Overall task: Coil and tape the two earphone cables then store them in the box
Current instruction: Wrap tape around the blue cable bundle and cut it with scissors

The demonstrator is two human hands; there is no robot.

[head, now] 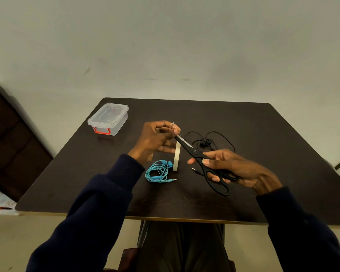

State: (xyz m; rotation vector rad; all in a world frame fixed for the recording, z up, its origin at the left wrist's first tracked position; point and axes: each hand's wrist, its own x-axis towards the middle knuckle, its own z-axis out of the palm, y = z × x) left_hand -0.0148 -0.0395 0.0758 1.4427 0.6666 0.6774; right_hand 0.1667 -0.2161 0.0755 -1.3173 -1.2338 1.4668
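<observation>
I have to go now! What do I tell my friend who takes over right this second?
Left hand pinches the pulled end of the cream tape roll, held upright. Right hand holds the black scissors, blades at the strip.
Blue earphone cable lies coiled beside the roll; no tape seen on it. Black earphone cable lies loose behind the scissors. Clear plastic box with red latch sits far left, lid on.
Done: blue coil. Left: cut tape, bind blue, coil and tape black, box both.
</observation>
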